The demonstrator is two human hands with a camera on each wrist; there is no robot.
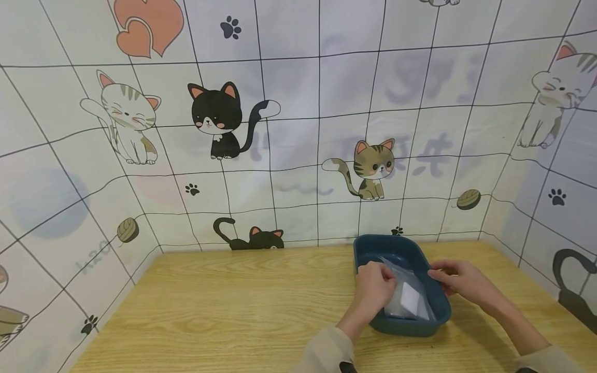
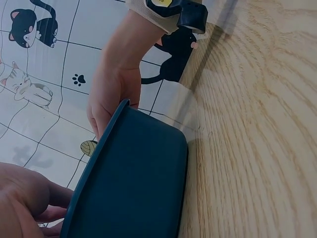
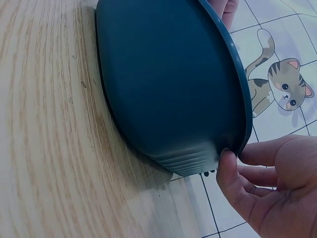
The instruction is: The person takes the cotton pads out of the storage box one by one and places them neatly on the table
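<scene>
A dark blue plastic bin (image 1: 440,305) stands on the table's right side. Inside it lies a clear plastic bag (image 1: 394,305) with a white block-like item (image 1: 410,299) in it. My left hand (image 1: 374,286) reaches over the bin's left rim, and its thumb and forefinger pinch the bag's edge; the bin's wall hides those fingertips in the left wrist view. On the opposite side, my right hand (image 1: 464,282) grips the rim, thumb (image 3: 228,168) against the outer wall and fingers over the edge.
The wood-grain table (image 1: 224,311) spreads to the left of the bin. Behind it and at both sides hangs a white gridded sheet (image 1: 298,207) printed with cartoon cats; the bin stands close to the back one.
</scene>
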